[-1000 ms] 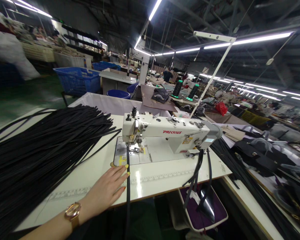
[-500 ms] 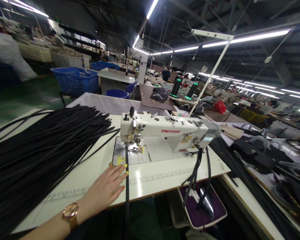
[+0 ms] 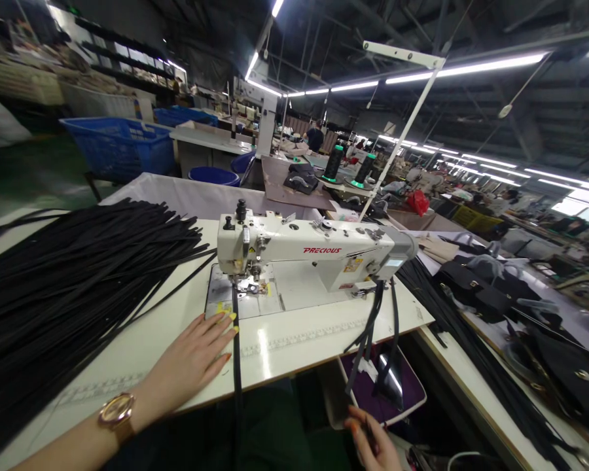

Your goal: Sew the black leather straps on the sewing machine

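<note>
My left hand (image 3: 194,356) lies flat and open on the white sewing table, its fingertips at the edge of a black strap (image 3: 237,363). This strap runs from under the presser foot of the white sewing machine (image 3: 304,252) down over the table's front edge. My right hand (image 3: 373,441) is low at the bottom of the view, below the table edge. Its fingers are curled together around something dark that I cannot make out. To the left of the machine, a large pile of black straps (image 3: 88,268) covers the table.
Several black straps hang from the machine's right end over a purple-lined bin (image 3: 407,392). Black bag pieces (image 3: 476,281) and long straps lie on the right-hand table. Two black thread cones (image 3: 332,163) stand behind the machine. A blue basket (image 3: 122,147) is at the back left.
My right hand has come into view at the bottom, near the bin. The view has turned slightly right, while my left hand stays beside the strap.
</note>
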The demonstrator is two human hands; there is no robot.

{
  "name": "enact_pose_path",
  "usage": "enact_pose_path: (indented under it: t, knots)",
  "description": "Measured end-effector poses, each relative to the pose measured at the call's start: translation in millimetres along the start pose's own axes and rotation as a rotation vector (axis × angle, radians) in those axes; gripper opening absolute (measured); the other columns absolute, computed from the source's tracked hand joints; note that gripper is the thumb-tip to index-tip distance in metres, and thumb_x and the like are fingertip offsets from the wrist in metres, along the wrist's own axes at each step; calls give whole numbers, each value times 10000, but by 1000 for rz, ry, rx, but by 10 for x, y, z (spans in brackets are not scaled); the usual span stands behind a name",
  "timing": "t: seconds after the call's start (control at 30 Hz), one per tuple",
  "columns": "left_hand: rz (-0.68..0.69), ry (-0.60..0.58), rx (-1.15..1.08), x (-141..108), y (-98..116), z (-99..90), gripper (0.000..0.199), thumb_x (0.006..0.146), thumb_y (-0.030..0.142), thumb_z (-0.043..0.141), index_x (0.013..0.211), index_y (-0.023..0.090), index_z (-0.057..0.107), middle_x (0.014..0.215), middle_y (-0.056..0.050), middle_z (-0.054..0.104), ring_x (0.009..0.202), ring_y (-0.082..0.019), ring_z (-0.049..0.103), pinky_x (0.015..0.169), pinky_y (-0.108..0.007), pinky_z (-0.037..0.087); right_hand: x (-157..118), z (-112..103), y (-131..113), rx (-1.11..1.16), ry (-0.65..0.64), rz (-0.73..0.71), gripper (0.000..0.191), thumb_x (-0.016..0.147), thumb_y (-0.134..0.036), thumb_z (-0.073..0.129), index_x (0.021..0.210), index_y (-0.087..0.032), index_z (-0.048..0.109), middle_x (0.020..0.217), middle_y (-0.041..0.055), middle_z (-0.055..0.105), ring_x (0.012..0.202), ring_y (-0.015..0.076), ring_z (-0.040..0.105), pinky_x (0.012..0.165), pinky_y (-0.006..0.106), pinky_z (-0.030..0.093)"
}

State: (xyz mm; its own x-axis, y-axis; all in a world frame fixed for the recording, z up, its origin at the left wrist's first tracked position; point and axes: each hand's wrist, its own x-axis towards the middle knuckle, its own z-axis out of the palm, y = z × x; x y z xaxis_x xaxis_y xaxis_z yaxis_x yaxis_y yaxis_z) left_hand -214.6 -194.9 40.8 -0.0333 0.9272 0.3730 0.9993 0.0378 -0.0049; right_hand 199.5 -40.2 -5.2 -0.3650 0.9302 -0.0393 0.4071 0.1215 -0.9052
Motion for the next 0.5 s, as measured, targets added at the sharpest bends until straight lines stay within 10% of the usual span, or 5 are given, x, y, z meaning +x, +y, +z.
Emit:
enact_pose_path:
  t: [0.23,0.5]
  knots:
    - [38,34,-6,-36,-163,206,445,924,443,512,1320,258,594,1387,-66,576,1283,-308,503,1129,-512,288,664,-1087,51,-619,298,-195,399,917,-443,477,1183,-176,609,1053,112,721,851,243,706,712,328,576]
    - [43,95,-86,-121,-457,697,559,909,500,485,1448,385,393,1471,31,486,1321,-309,471,1109,-575,324,1065,-1241,-286,-1445,66,-409,591,886,-46,447,1445,-225,378,1186,88,618,735,147,679,534,228,432]
